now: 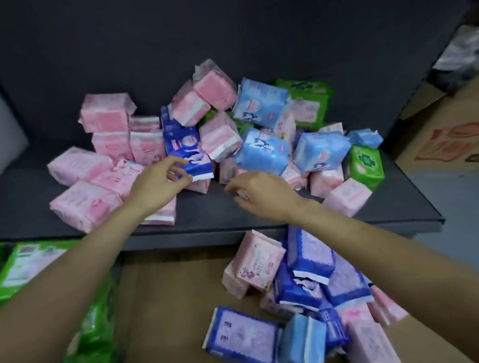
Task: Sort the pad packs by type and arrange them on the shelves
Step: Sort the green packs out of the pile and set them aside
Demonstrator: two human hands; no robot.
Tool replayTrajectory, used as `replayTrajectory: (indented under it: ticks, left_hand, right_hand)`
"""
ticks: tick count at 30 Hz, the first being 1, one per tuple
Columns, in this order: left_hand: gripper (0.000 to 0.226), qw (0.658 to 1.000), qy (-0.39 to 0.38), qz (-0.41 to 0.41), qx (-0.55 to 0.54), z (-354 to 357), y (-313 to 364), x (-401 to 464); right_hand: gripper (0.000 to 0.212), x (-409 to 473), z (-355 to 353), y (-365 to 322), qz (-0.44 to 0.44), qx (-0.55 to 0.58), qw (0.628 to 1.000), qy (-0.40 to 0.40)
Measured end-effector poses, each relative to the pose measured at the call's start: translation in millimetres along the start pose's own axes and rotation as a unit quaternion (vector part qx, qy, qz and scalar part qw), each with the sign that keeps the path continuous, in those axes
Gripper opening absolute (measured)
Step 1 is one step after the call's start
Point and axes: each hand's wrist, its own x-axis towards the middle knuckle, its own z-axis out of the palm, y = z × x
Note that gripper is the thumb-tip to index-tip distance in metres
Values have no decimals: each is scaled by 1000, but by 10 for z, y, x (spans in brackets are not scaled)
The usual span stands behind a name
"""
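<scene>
Pad packs: they lie mixed in a heap on the dark shelf (pixel 394 203), with more loose ones on the brown surface below it.
Pink group (pixel 87 187): already gathered at the shelf's left; keep it square so you can add to it without toppling anything.
Left hand (pixel 156 184): your thumb and fingers pinch the lower edge of the dark blue pack (pixel 184 146); take a fuller hold across its body, since the thin wrapper edge may slip or tear.
Right hand (pixel 260 192): fingers curled loosely over bare shelf, holding nothing; use it to steady the neighbouring packs as you lift.
Light blue packs (pixel 262 152): they lean on the heap just right of your pick, so lift slowly.
Green packs (pixel 365 163): at the far right, well apart; give the dark blue type its own spot.
</scene>
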Motion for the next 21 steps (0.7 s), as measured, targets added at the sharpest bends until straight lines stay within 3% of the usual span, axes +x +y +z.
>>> replayTrajectory:
  ticks: [4,7,12,17,21]
  left_hand:
    - [40,992,-21,-21,120,235,61,372]
    - [55,976,-12,13,218,507,152,663]
    - [75,973,94,63,200,979,368,961]
    - [101,969,124,-26,211,1050,195,1064]
    - [110,956,134,-101,240,949,-52,1153]
  right_hand:
    - [39,137,62,457,38,-10,998,39]
    - [50,302,71,844,50,-34,997,56]
    - [85,595,85,1353,98,-71,991,50]
    - [102,757,330,1595,150,-40,988,-14]
    - [99,626,412,1532,161,0,984,73]
